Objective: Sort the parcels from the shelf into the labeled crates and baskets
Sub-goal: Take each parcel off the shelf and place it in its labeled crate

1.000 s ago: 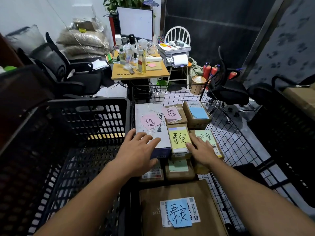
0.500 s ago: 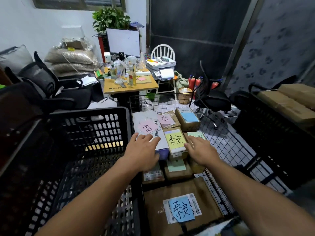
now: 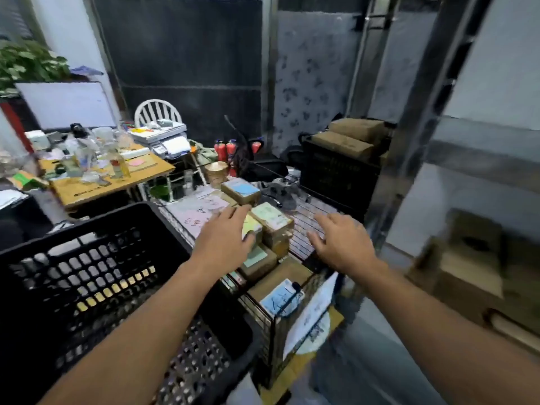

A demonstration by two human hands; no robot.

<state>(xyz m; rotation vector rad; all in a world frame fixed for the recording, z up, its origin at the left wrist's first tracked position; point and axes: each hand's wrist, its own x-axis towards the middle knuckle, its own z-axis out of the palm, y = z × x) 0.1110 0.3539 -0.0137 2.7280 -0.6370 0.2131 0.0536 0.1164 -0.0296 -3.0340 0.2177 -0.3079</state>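
Since sorting goes by handwritten notes, the black crate point(image 3: 87, 273) at the left is set against the wire basket point(image 3: 304, 211), where parcels are laid label-up. The left hand point(image 3: 225, 238) is spread flat, fingers straight, over the yellow-noted parcel point(image 3: 252, 226), probably to settle it; contact cannot be told. The green-noted parcel point(image 3: 270, 219) lies just beside. The right hand point(image 3: 342, 244) is held wide, holding nothing, above bare mesh. Further right, blurred cartons point(image 3: 467, 258) are stacked on the shelf point(image 3: 482, 159), beyond the basket's wire wall.
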